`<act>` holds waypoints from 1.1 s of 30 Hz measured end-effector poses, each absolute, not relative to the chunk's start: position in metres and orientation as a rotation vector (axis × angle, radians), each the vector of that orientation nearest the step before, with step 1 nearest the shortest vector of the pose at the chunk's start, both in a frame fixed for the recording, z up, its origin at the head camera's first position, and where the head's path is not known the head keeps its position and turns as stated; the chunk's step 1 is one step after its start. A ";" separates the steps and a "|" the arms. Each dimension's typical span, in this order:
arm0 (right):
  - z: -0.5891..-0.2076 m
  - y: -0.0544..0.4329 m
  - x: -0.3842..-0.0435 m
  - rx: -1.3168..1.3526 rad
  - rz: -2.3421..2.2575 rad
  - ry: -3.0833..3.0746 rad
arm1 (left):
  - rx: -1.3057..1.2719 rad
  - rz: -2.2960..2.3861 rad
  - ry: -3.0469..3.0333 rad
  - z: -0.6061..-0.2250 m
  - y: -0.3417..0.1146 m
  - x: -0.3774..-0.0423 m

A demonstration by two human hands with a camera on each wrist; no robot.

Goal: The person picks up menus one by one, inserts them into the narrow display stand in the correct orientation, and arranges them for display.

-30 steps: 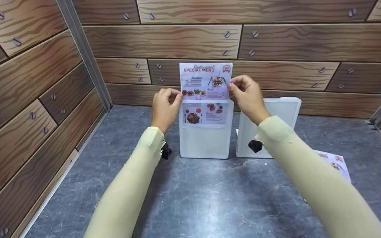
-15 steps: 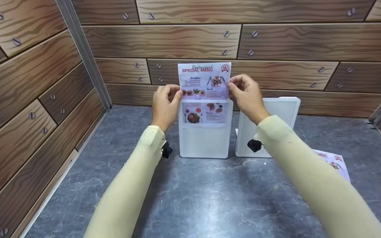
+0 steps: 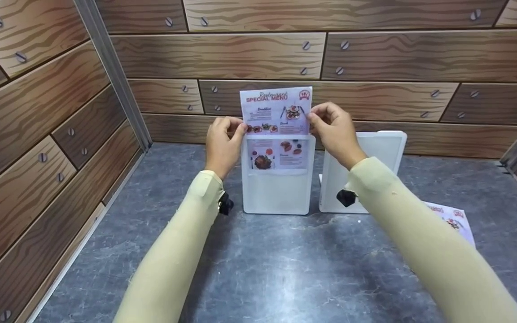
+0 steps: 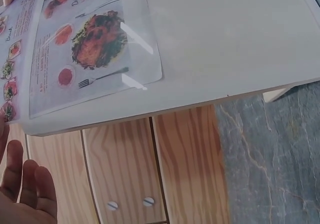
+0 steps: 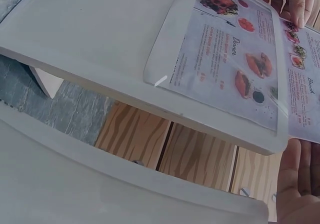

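Note:
A printed restaurant menu sheet (image 3: 273,107) stands upright, its lower part inside the white display stand (image 3: 276,195) and its upper part above the stand's top rim. My left hand (image 3: 222,146) pinches the sheet's left edge just over that rim. On the opposite edge, slightly higher, my right hand (image 3: 335,134) pinches it between thumb and fingers. In the left wrist view, a clear plastic sheet (image 4: 149,59) with a rounded corner overlaps the menu (image 4: 60,59) and reaches past its lower edge. The right wrist view shows the menu (image 5: 220,59) bowed slightly within the stand's frame.
A second white stand (image 3: 382,152) leans back at the right, partly behind my right forearm. Another menu sheet (image 3: 458,220) lies on the grey marbled table (image 3: 258,269), partly covered by the sleeve. Wood-patterned walls (image 3: 258,54) enclose the back and left.
The menu sheet has slid slightly down into the stand, and its top edge now tilts, lower at the left. Both hands keep their pinch and have barely moved.

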State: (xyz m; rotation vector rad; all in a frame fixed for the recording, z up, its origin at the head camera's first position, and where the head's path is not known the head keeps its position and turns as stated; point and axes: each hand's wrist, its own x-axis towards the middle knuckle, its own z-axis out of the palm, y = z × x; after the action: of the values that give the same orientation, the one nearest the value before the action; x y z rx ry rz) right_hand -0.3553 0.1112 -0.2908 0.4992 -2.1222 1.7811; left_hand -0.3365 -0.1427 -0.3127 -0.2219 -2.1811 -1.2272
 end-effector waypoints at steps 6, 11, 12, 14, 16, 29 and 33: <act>-0.294 0.113 -0.356 0.509 1.755 -2.144 | -0.232 -1.214 -2.199 -0.314 -0.143 -0.335; -0.295 0.113 -0.356 0.510 1.740 -2.147 | -0.224 -1.195 -2.227 -0.315 -0.144 -0.333; -0.295 0.113 -0.356 0.510 1.741 -2.146 | -0.226 -1.192 -2.229 -0.315 -0.144 -0.334; -0.295 0.114 -0.356 0.511 1.742 -2.148 | -0.231 -1.194 -2.232 -0.315 -0.144 -0.334; -0.294 0.114 -0.356 0.511 1.745 -2.150 | -0.233 -1.195 -2.230 -0.314 -0.144 -0.333; -0.287 0.115 -0.354 0.489 1.732 -2.134 | -0.236 -1.245 -2.177 -0.299 -0.138 -0.332; -0.289 0.115 -0.354 0.502 1.698 -2.156 | -0.228 -1.220 -2.187 -0.304 -0.141 -0.333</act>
State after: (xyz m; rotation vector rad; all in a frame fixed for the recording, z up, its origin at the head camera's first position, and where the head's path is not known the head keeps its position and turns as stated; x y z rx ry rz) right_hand -0.3537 0.1153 -0.2890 0.5016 -2.1564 1.6977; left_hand -0.3326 -0.1408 -0.3036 -0.2279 -2.1874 -1.2204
